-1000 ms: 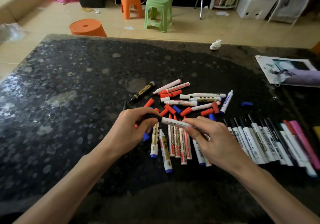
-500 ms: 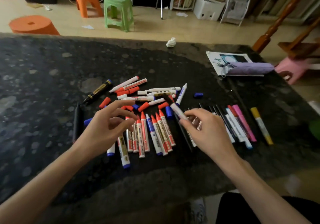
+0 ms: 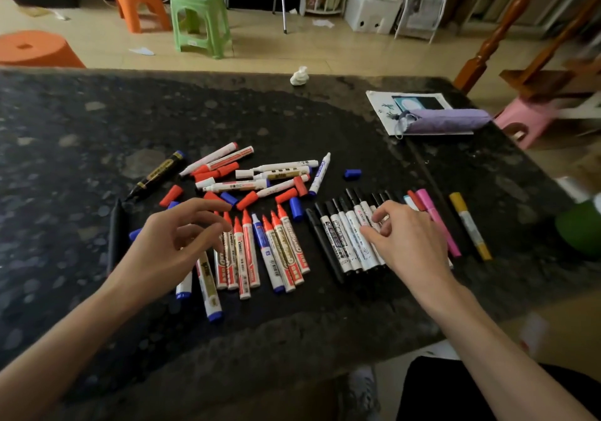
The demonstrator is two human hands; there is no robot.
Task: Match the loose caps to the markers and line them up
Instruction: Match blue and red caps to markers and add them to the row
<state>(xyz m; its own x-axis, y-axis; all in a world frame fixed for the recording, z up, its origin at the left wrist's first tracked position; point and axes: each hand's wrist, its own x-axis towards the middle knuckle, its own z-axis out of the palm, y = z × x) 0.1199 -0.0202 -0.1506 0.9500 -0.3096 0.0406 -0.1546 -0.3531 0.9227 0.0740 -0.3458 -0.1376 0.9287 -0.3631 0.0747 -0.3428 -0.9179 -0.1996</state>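
Red-capped markers (image 3: 247,251) are lying side by side in a rough row near the tabletop's (image 3: 97,127) front edge, with black-capped ones (image 3: 344,238) sitting packed together just right of them. Behind, uncapped white markers (image 3: 276,173) are lying jumbled, loose red caps (image 3: 171,195) and blue caps (image 3: 352,173) sitting scattered around them.

Left hand (image 3: 169,245): palm down, fingers loosely curled, thumb and index parted, nothing held. Right hand (image 3: 411,241): palm down, knuckles raised, fingers bent, fingertips (image 3: 379,218) pointing down, thumb out toward left, no grip seen. Left forearm (image 3: 65,339) and right forearm (image 3: 487,339) bare, entering from lower corners.
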